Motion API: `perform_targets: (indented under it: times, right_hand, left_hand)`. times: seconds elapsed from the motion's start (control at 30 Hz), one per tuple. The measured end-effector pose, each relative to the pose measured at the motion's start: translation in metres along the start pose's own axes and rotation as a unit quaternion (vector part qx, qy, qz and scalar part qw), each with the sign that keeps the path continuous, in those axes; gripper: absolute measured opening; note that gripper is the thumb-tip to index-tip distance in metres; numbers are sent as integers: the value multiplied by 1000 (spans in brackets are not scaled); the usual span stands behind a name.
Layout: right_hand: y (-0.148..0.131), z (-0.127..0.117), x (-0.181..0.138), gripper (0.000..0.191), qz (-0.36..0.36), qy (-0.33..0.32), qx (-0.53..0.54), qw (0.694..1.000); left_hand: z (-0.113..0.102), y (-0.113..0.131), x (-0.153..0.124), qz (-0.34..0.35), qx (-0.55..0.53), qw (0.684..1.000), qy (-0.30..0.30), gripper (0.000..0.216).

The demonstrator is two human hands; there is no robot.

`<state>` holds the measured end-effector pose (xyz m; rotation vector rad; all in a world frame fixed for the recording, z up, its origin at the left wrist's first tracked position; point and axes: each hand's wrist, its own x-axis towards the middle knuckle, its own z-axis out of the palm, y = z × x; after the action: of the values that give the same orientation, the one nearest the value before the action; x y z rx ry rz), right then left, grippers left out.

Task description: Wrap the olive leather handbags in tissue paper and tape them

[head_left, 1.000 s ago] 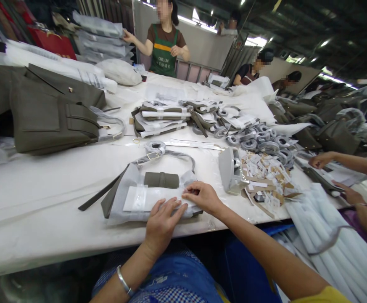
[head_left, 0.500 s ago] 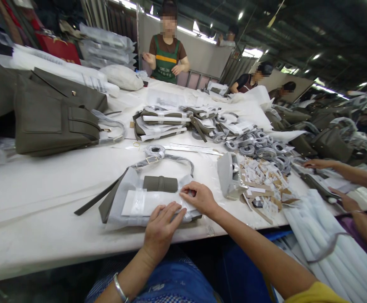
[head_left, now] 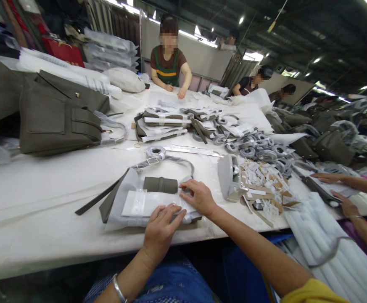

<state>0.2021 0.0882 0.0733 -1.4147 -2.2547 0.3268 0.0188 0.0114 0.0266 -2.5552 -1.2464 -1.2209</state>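
A flat olive handbag [head_left: 105,209] lies on the table in front of me, wrapped in translucent sheeting. A white packing strip [head_left: 153,203], held by clear tape [head_left: 138,203], crosses it below an olive flap piece [head_left: 160,185]. My left hand [head_left: 162,229] rests flat on the lower edge of the strip, fingers stretched out. At the strip's right end, my right hand [head_left: 199,198] touches the wrapping near clear tape, thumb and forefinger a little apart. The bag's wrapped handle [head_left: 183,159] and a coiled strap [head_left: 155,150] lie behind it.
A grey tape dispenser [head_left: 229,179] stands right of the bag, beside a pile of tags and card scraps [head_left: 263,185]. Stacked wrapped bags [head_left: 164,120] and coiled straps [head_left: 255,145] lie behind. A larger olive bag [head_left: 44,122] sits left. Co-workers' hands [head_left: 349,206] work at the right.
My right thumb and forefinger have parted from a pinch and shifted slightly. My left hand stays put. The co-worker across the table has leaned forward, hands lowered to the tabletop.
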Motion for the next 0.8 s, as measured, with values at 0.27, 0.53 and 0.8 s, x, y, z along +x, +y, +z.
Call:
perform_targets:
  times: [0.27,0.53,0.8]
  right_hand:
    - [7,7,7,8,5,14,59,998]
    - [10,10,10,7,18,43,95,994]
    - [13,9,18,5,35,25,65,997]
  left_hand:
    - [1,-1,-2,4,0,1000,9,27]
    - [3,-1,-3,-5,-8,1000,6,27]
    - [2,-2,-3,-5,-7,1000,5,28]
